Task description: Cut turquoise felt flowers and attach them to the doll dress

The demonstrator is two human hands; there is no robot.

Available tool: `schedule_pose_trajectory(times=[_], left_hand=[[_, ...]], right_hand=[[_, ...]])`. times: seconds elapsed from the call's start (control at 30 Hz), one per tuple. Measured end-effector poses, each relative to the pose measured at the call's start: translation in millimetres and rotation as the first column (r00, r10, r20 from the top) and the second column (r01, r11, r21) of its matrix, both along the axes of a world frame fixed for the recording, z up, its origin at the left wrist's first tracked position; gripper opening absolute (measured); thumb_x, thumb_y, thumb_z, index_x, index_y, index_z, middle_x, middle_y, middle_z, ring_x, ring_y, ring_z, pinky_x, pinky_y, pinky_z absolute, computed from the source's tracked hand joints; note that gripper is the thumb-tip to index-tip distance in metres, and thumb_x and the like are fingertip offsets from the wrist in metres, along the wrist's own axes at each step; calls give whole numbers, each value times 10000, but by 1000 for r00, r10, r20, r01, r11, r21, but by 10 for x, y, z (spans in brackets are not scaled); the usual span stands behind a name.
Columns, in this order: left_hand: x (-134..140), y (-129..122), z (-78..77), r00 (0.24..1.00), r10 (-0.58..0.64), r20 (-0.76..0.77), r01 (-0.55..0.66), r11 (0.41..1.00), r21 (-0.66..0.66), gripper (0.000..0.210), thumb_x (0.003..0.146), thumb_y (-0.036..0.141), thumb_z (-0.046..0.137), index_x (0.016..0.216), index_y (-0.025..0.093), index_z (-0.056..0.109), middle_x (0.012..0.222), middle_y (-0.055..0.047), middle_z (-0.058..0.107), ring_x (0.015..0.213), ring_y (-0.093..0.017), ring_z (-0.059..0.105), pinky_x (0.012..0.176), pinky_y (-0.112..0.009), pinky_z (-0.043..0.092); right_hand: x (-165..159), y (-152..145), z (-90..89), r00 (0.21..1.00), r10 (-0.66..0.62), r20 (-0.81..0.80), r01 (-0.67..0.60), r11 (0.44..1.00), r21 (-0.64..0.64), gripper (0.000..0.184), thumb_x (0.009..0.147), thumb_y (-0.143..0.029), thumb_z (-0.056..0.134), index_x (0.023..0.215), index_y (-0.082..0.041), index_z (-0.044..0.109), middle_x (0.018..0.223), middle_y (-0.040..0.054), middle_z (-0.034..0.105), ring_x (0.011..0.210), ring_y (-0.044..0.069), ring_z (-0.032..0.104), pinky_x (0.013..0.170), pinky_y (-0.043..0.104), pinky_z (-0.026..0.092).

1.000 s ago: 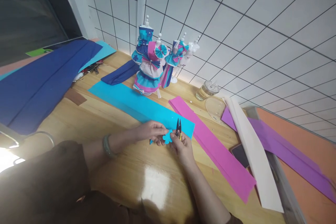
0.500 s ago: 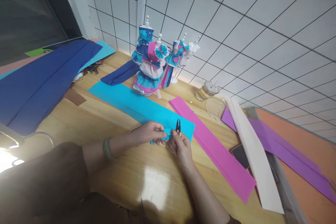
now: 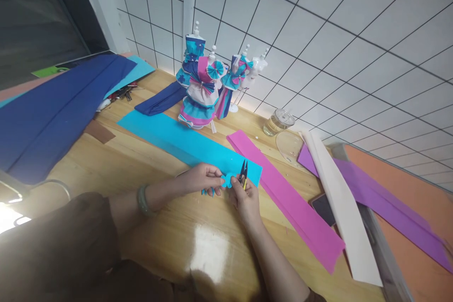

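Observation:
Between the fingertips of my left hand [image 3: 201, 179] is a small turquoise paper piece [image 3: 227, 179] with rounded, petal-like edges. The thumb and finger of my right hand [image 3: 246, 198] pinch its other side. A pair of small scissors [image 3: 244, 170] with dark blades and a bit of yellow is tucked in the right hand, tips pointing up and slightly parted. Small turquoise scraps [image 3: 204, 192] show under my left fingers. Just behind both hands lies a long turquoise paper strip [image 3: 170, 137].
Mini dress forms in paper dresses [image 3: 201, 89] stand by the tiled wall. A glass jar [image 3: 278, 122] is to their right. Pink [image 3: 286, 198], cream [image 3: 343, 217] and purple strips [image 3: 385, 203] lie rightward, a phone [image 3: 322, 208] partly under them. Dark blue paper [image 3: 63, 108] covers the left.
The turquoise piece has been turned between my fingers and shows a more lobed outline. The scissors have tilted slightly to the right, their blades a little further apart.

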State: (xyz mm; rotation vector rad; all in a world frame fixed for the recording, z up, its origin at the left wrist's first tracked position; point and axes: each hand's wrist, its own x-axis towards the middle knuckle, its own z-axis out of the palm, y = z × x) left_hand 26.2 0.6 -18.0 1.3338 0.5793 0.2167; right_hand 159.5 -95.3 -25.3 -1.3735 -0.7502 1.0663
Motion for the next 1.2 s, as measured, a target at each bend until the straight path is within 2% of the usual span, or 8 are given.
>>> schedule_pose_trajectory(times=[0.13, 0.23, 0.4, 0.6, 0.73, 0.83, 1.0, 1.2], left_hand=[[13, 2, -23, 995, 98, 26, -93, 986, -139, 433, 680, 444, 608, 969, 129, 540, 738, -43, 633, 524, -114, 578, 497, -239, 433], [20, -23, -42, 990, 126, 62, -111, 971, -214, 401, 665, 453, 624, 899, 134, 555, 761, -33, 615, 594, -122, 594, 553, -255, 449], [30, -96, -74, 990, 139, 32, -130, 972, -196, 384, 637, 452, 652, 819, 127, 558, 729, -25, 608, 596, -112, 569, 510, -219, 406], [42, -96, -147, 984, 160, 74, -132, 947, -292, 306, 650, 393, 656, 731, 113, 561, 700, -34, 623, 608, -102, 563, 594, -237, 420], [53, -57, -102, 961, 260, 99, -215, 920, -326, 289, 601, 346, 705, 698, 116, 560, 637, -16, 607, 597, -102, 559, 629, -253, 427], [51, -36, -31, 931, 341, 130, -276, 891, -359, 282, 577, 317, 726, 682, 119, 556, 615, 1, 595, 571, -88, 541, 625, -246, 419], [33, -40, 23, 919, 312, 241, -208, 903, -376, 228, 649, 313, 679, 684, 124, 556, 645, -14, 614, 599, -98, 560, 632, -242, 418], [44, -71, 13, 909, 327, 260, -205, 891, -404, 200, 657, 282, 672, 688, 129, 547, 641, -2, 604, 574, -95, 559, 604, -235, 405]], right_hand=[[-7, 2, -33, 999, -31, -30, 31, 1000, 0, 293, 727, -418, 611, 702, -203, 413, 416, -115, 282, 329, 50, 207, 328, 193, 157], [-28, 4, -48, 999, -37, -33, 37, 999, 3, 288, 732, -415, 608, 706, -199, 419, 417, -114, 277, 336, 48, 203, 330, 191, 157], [-95, 17, -44, 997, -55, -44, 55, 998, 8, 284, 736, -413, 603, 698, -199, 420, 428, -105, 308, 345, 52, 224, 340, 195, 166], [-122, 25, -46, 994, -58, -96, 60, 998, 25, 280, 730, -410, 616, 708, -193, 440, 427, -106, 323, 341, 47, 227, 335, 188, 158], [-96, 9, -71, 993, -5, -118, 10, 999, 49, 287, 781, -460, 537, 738, -181, 487, 408, -107, 290, 322, 47, 203, 311, 183, 146], [-109, -7, -82, 990, 52, -134, -44, 997, 67, 394, 821, -544, 404, 790, -170, 526, 392, -102, 290, 294, 52, 205, 294, 186, 162], [-178, -36, -60, 979, 164, -122, -157, 985, 68, 452, 825, -587, 332, 754, -179, 511, 376, -98, 300, 279, 55, 231, 302, 189, 199], [-221, -55, -36, 966, 222, -131, -213, 974, 74, 416, 842, -561, 329, 725, -192, 479, 387, -94, 303, 290, 59, 243, 318, 195, 208]])
